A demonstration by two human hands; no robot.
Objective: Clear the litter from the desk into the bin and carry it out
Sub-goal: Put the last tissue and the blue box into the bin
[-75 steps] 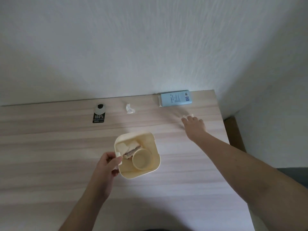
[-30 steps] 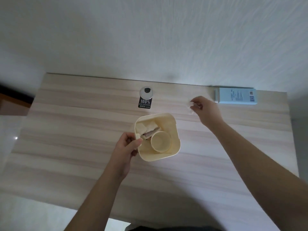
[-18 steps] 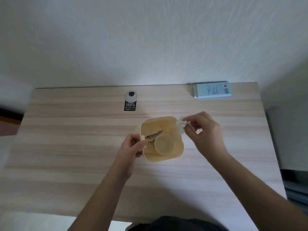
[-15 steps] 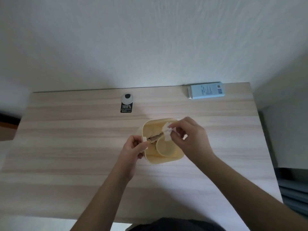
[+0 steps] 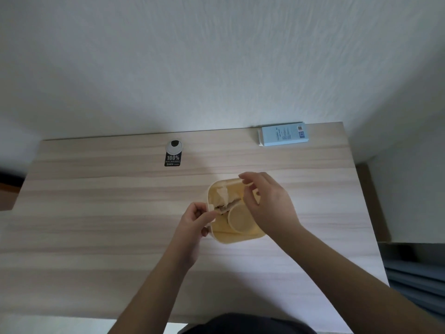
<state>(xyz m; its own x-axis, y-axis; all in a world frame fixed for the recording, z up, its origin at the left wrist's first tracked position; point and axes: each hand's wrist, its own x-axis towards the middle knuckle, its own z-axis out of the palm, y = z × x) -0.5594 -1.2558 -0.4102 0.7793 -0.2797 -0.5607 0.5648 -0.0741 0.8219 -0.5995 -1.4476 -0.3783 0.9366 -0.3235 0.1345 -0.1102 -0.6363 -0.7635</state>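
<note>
A small cream bin (image 5: 237,237) stands on the wooden desk (image 5: 96,213), right of its middle. Inside lie a paper cup (image 5: 240,219), a brown wrapper (image 5: 227,205) and crumpled white tissue (image 5: 221,195). My left hand (image 5: 195,221) pinches the bin's left rim. My right hand (image 5: 267,203) hovers over the bin's right side with fingers spread and nothing in them. Left on the desk are a black "100%" tag (image 5: 173,155) and a light blue box (image 5: 283,134).
The desk backs against a white wall. The tag lies at the back centre, the blue box at the back right corner. The desk's right edge drops to a brown floor strip (image 5: 373,201) and a grey item (image 5: 416,278).
My right hand picked the white tissue off the back of the desk, carried it over the bin and let it go inside. My left hand stayed on the rim.
</note>
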